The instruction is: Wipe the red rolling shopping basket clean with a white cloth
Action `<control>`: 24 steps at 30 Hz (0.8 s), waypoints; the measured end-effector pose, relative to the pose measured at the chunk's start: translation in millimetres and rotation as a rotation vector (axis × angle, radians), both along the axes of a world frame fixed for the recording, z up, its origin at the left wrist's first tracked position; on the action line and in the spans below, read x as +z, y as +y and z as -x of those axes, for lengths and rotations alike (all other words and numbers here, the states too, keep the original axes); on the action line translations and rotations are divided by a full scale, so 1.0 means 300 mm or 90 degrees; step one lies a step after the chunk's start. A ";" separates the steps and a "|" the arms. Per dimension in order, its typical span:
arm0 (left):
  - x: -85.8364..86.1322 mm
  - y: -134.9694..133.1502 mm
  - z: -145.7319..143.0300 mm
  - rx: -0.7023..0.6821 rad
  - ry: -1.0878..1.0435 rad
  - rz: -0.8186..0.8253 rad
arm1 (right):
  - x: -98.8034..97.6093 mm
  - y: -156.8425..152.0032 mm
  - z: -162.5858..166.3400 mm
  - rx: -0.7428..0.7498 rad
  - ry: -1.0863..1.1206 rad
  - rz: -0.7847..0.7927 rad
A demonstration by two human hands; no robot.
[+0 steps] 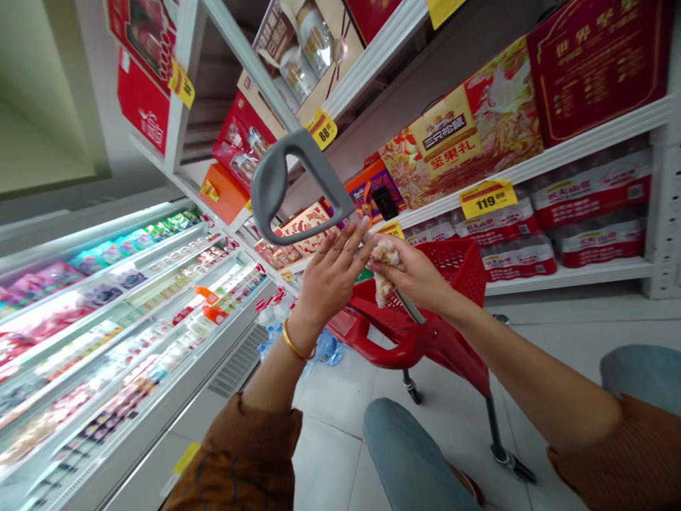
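Note:
My left hand is open, its fingers stretched out and pointing up and right, with a gold bracelet on the wrist. Its fingertips come close to my right hand; whether they touch I cannot tell. Closed in my right hand is a crumpled, fluffy whitish-pink cloth, part of it hanging below the fingers. Just above my left fingers stands a grey loop handle. Below both hands is a red shopping cart, with a metal pole rising from it beneath the cloth.
Shelves with gift boxes and packs of bottled water run along the right. On the left stands a lit chiller. Wrapped water bottles rest on the tiled floor behind my left wrist.

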State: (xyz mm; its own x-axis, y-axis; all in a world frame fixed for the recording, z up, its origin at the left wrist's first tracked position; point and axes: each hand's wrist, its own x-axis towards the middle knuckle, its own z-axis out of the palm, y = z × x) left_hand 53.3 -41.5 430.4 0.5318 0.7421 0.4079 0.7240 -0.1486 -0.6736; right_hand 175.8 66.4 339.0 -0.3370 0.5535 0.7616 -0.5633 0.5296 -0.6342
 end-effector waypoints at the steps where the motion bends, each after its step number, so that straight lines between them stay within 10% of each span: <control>1: -0.008 0.001 -0.003 0.001 -0.001 -0.002 | -0.017 -0.003 -0.003 0.007 -0.006 0.011; 24: -0.301 -0.047 -0.038 -0.006 -0.010 0.114 | -0.404 -0.039 -0.050 -0.127 -0.112 -0.074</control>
